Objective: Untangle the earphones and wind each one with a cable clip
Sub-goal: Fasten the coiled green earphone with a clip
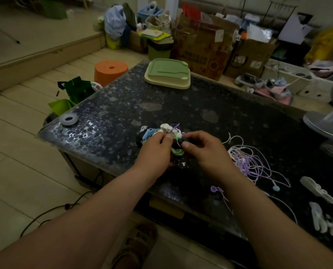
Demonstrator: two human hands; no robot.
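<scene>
Over the near middle of the bench (113, 105), the left hand (156, 150) and right hand (206, 150) met, fingers curled, both pinching a green earphone cable (177, 151). Just beyond their fingertips lay a small heap of bundled earphones (152, 132), and near the right wrist sprawled a loose tangle of pink and purple cables (247, 160). Farther off, a green lidded box (167, 74) sat at the far edge.

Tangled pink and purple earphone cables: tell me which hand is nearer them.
Right. The right hand sits just left of the tangled cables; the left hand lies farther left, beyond the right hand. Both pinch the green earphone.
</scene>
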